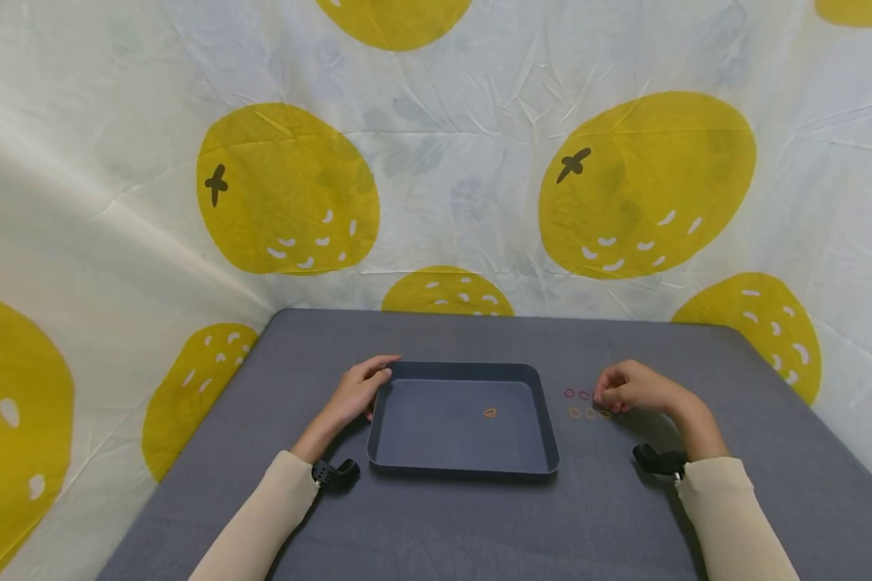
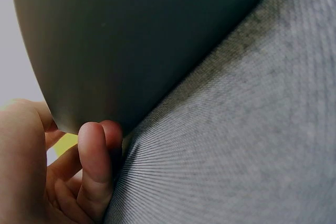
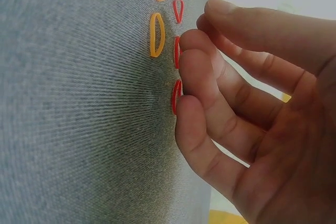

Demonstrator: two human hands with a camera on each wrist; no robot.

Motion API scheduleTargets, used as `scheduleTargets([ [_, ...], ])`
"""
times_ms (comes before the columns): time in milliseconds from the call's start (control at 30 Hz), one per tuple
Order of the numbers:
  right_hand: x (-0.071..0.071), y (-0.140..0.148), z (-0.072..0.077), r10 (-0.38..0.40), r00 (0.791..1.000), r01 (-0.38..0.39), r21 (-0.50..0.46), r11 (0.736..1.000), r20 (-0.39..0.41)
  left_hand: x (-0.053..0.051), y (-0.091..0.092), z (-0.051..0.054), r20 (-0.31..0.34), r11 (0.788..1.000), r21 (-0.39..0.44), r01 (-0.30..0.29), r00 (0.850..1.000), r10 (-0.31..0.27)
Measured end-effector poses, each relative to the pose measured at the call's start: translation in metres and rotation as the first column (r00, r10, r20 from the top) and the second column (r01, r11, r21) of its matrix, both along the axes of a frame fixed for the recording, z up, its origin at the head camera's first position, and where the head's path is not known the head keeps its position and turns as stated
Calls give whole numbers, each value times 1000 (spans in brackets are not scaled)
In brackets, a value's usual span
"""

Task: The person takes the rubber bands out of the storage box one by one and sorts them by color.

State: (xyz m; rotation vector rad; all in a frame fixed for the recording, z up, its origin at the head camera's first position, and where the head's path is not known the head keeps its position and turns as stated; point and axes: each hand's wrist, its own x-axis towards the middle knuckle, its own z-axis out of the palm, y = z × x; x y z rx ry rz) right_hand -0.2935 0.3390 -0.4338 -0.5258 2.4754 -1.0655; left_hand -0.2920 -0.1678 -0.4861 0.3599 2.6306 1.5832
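A dark grey rectangular tray (image 1: 461,468) lies on the table, one orange rubber band (image 1: 490,412) on its floor. My left hand (image 1: 359,391) grips the tray's far left corner; the left wrist view shows fingertips (image 2: 94,148) curled against its outer wall. To the right of the tray, my right hand (image 1: 635,387) is over small rubber bands, its fingers bent and the thumb close to the index finger. Close by in the right wrist view are red rubber bands (image 3: 177,98) and a yellow-orange rubber band (image 3: 152,35). Whether anything is between the thumb and index finger is hidden.
The bands right of the tray lie in two rows, a red band (image 1: 569,393) in the farther one and an orange band (image 1: 574,412) in the nearer. A grey cloth covers the table (image 1: 465,532). Behind hangs a white curtain (image 1: 458,194) with yellow fruit shapes.
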Motion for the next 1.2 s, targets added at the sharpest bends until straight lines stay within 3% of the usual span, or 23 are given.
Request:
scheduleTargets([
  [633,2,-4,1,3,1000,-3,-19,1000,15,-1,1,0,-6,1000,-5,2,1000,-2],
  [1200,4,-24,16,80,994,-80,-4,997,-79,-2,-1,0,-3,1000,5,8,1000,-8],
])
